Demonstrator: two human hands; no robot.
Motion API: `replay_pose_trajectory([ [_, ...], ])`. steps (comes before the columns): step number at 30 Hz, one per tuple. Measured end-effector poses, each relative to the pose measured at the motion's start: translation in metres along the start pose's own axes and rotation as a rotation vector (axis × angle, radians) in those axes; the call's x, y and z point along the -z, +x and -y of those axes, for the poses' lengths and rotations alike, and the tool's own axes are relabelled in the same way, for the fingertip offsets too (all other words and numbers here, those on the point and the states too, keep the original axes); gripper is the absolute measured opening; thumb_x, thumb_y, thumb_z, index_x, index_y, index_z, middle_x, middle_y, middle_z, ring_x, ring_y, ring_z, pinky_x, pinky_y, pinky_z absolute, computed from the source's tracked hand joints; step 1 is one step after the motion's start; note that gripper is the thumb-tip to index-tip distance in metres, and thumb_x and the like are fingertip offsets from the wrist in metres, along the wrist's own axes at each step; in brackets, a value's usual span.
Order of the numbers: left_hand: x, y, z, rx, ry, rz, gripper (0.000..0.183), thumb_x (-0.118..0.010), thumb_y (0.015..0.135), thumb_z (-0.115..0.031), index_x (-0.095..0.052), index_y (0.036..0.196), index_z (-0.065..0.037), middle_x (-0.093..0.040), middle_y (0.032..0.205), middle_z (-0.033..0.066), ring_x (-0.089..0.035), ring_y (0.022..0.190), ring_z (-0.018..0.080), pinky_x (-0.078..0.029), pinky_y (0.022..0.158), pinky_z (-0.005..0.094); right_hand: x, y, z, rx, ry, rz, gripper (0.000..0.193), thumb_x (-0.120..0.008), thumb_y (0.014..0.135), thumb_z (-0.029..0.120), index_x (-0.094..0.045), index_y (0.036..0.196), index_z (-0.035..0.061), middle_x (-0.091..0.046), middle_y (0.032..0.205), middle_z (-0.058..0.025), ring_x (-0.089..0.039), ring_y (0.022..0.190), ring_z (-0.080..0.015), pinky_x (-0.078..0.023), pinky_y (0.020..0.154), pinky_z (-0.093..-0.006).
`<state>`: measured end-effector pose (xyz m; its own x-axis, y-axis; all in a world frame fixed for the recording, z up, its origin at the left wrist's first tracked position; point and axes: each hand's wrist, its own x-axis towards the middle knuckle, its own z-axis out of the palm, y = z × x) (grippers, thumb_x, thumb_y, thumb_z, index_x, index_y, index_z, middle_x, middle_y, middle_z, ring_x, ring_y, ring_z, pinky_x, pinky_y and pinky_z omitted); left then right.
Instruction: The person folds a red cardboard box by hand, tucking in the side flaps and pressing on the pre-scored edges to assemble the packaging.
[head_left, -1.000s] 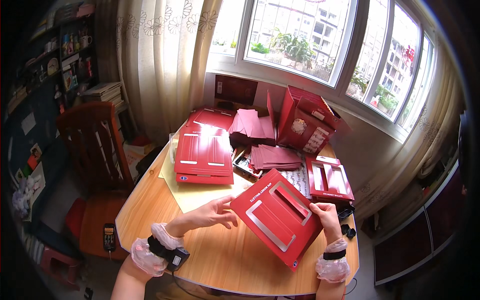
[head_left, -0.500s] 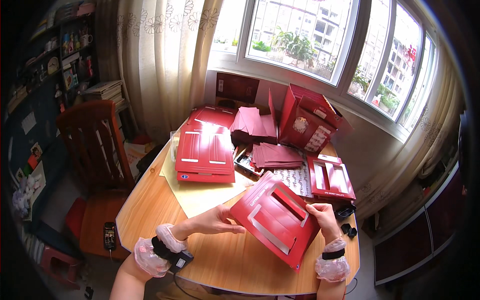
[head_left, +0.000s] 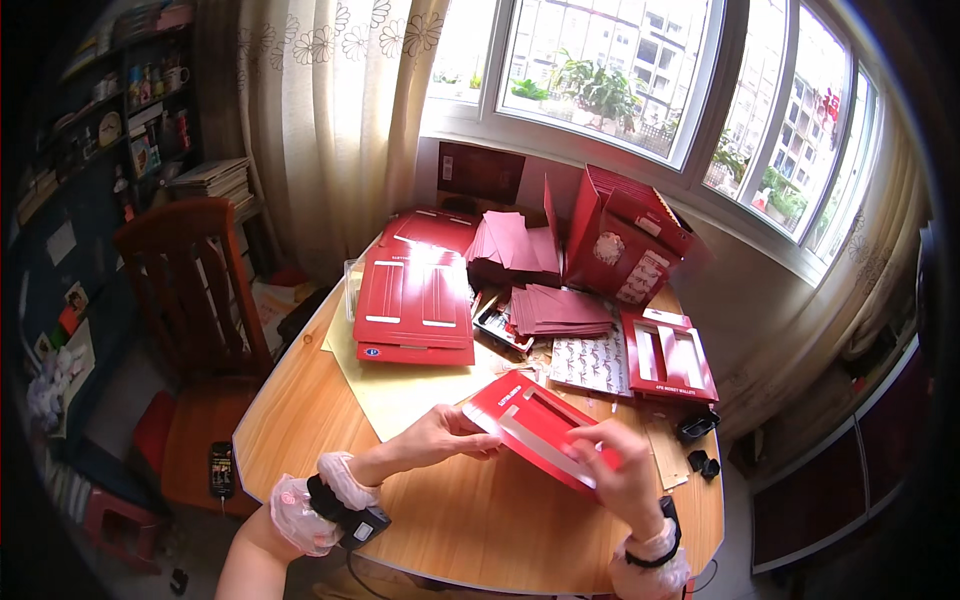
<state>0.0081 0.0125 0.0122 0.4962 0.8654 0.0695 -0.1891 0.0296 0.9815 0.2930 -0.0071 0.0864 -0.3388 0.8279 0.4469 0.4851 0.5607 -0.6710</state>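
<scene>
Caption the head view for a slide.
Above a wooden table, the left hand holds a flat red card, the right hand over its right part; reddish paper piles beyond.

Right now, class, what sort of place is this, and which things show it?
Probably a room in a home: flower-patterned curtains hang by the window, a wooden chair stands beside the table, and crowded shelves line the left.

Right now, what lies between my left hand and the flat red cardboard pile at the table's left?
In the head view, a flat yellow paper sheet lies between your left hand and the red pile.
</scene>
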Motion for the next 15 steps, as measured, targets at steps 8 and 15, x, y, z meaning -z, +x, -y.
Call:
replay_pose_trajectory([
  [8,-0.007,-0.003,-0.009,0.127,0.066,0.0,0.027,-0.072,0.096,-0.019,-0.072,0.118,-0.002,-0.074,0.104,0.0055,-0.069,0.095,0.0114,-0.059,0.086,0.0279,-0.003,-0.008,0.008,-0.138,0.168,0.425,0.04,-0.078,0.089,0.015,-0.064,0.124,0.0022,-0.061,0.088,-0.0038,-0.058,0.075,-0.01,-0.05,0.067,-0.0252],
  [15,-0.013,-0.005,-0.013,0.111,0.037,0.01,0.03,-0.072,0.096,-0.018,-0.071,0.121,0.0,-0.073,0.108,0.0062,-0.069,0.098,0.012,-0.058,0.088,0.0273,-0.001,-0.01,0.004,-0.251,0.314,0.521,0.043,-0.076,0.092,0.01,-0.059,0.13,0.0024,-0.054,0.087,0.0054,-0.047,0.073,-0.0011,-0.041,0.063,-0.0184],
])
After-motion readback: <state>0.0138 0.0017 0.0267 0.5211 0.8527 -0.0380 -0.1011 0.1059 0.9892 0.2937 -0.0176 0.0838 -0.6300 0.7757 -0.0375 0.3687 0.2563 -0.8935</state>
